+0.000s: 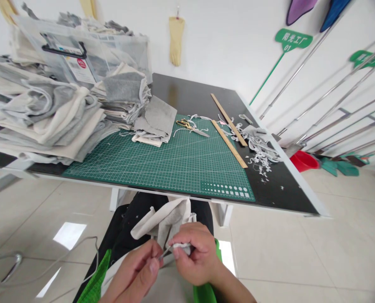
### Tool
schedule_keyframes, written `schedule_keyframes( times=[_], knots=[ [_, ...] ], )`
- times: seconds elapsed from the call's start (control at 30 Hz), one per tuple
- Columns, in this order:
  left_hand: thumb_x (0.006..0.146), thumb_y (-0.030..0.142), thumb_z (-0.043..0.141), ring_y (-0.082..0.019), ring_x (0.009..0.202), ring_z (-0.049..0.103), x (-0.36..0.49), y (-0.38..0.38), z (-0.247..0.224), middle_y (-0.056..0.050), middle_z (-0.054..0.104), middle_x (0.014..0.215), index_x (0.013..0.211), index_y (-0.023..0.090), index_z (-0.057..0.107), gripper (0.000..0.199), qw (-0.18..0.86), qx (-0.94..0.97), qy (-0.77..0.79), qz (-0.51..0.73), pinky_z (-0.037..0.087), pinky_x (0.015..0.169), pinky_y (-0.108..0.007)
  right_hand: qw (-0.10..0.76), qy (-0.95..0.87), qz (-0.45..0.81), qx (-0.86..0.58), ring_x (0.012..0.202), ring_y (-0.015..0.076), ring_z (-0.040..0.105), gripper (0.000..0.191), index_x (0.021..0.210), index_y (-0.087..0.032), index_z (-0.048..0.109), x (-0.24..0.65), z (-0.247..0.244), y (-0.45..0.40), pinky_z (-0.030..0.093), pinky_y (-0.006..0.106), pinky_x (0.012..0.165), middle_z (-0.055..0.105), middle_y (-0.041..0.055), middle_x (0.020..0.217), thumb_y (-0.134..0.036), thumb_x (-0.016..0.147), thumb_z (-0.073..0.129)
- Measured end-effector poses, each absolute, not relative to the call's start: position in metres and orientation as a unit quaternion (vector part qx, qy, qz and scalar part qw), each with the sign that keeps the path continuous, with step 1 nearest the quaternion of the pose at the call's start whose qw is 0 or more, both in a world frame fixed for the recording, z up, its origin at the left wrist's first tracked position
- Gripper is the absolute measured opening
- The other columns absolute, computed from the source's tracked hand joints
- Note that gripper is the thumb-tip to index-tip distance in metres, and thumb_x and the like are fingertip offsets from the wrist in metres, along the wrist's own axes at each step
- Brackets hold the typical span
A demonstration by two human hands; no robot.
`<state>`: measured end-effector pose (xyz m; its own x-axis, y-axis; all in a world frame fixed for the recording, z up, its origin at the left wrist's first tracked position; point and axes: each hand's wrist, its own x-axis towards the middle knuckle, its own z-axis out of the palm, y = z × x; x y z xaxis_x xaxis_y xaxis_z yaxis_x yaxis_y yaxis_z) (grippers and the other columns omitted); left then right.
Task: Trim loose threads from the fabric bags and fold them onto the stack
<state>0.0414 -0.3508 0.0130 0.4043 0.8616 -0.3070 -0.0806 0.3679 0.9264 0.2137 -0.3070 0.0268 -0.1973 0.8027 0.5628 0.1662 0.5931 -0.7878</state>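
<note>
Over my lap, my right hand [198, 250] is closed in a pinch on the edge of a grey and cream fabric piece [175, 212]. The rest of that fabric hangs across my knees, loosely folded. Just to the left, my left hand [140, 267] is closed, its thumb and fingers around a thin grey thing [166, 252]. That slim thing runs up to the fabric edge by my right thumb; whether it is a tool or a strip of cloth I cannot tell.
A green cutting mat [175, 168] lies on the black table [288, 189], with gold-handled scissors [192, 127] and two wooden rulers [230, 144]. Fabric scraps [261, 145] lie to the right. Fabric piles [58, 118] and a clear plastic box [118, 52] stand left.
</note>
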Motion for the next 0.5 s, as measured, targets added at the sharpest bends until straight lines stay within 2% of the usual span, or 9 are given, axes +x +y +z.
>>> schedule_keyframes(
  times=[0.23,0.4,0.5],
  knots=[
    [0.087,0.059,0.051,-0.008,0.053,0.021,0.0403,-0.3520,0.0131,0.006,0.030,0.063,0.076,0.020,0.049,0.041,0.704,0.440,0.441,0.340,0.017,0.046,-0.022,0.525,-0.727,0.291,-0.334,0.041,0.0115,0.050,0.010,0.075,-0.023,0.061,0.2120,0.0243,-0.3074,0.040,0.024,0.048,0.061,-0.0025,0.050,-0.019,0.073,0.053],
    [0.086,0.059,0.051,-0.010,0.057,0.025,0.0399,-0.3525,0.0142,0.004,0.031,0.065,0.075,0.019,0.050,0.042,0.692,0.449,0.447,0.347,0.023,0.048,-0.022,0.510,-0.737,0.287,-0.337,0.039,0.0116,0.048,0.010,0.075,-0.023,0.061,0.2120,0.0199,-0.3074,0.040,0.024,0.047,0.060,-0.0027,0.048,-0.021,0.075,0.051],
    [0.086,0.060,0.051,-0.009,0.056,0.023,0.0400,-0.3529,0.0162,0.005,0.029,0.065,0.075,0.020,0.050,0.042,0.690,0.447,0.458,0.339,0.021,0.047,-0.022,0.510,-0.741,0.283,-0.334,0.039,0.0119,0.049,0.011,0.076,-0.024,0.061,0.2122,0.0196,-0.3071,0.040,0.024,0.046,0.060,-0.0025,0.048,-0.022,0.075,0.050]
  ],
)
